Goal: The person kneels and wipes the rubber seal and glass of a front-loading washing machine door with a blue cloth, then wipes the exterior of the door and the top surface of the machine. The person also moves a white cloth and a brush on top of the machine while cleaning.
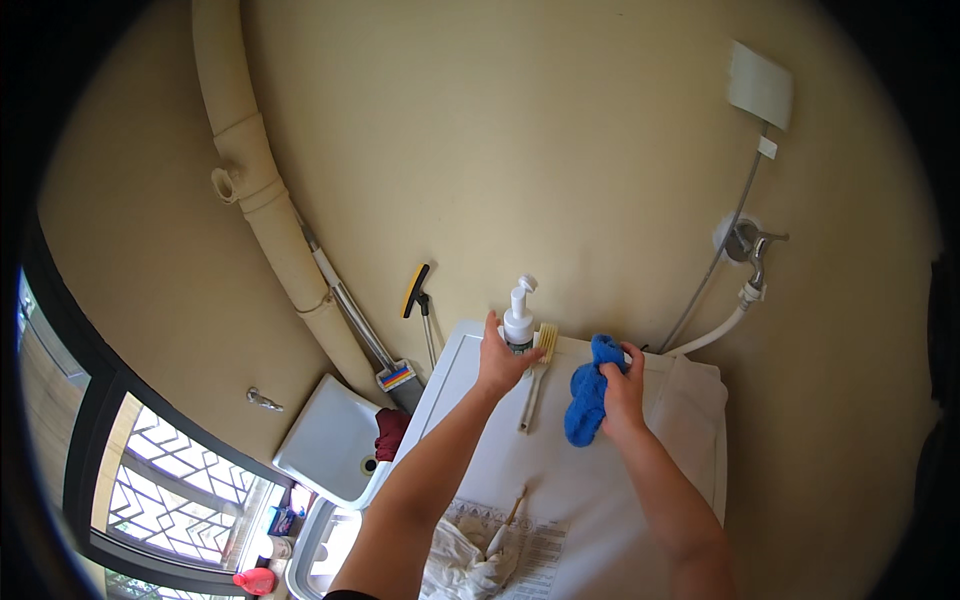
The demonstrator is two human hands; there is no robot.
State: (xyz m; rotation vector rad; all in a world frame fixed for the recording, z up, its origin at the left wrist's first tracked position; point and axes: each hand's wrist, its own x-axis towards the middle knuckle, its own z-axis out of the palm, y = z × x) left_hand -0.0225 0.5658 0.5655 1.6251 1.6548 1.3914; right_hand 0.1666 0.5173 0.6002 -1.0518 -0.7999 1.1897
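A white foam-pump bottle (518,326) stands upright near the back edge of a white washing machine top (480,450). In front of its lower part is my left hand (504,366), thumb and fingers spread apart; whether they touch the bottle is not clear. Just right of that hand lies a brush (534,390) with pale bristles and a light handle. My right hand (624,390) grips a bunched blue fuzzy cloth (585,405) above the machine top.
A white cloth (465,559) and a toothbrush (504,525) lie on the printed sheet nearer me. At left is a sink (330,435) with a dark red cloth (391,433) over its edge. A tap with a hose (716,334) is on the right wall.
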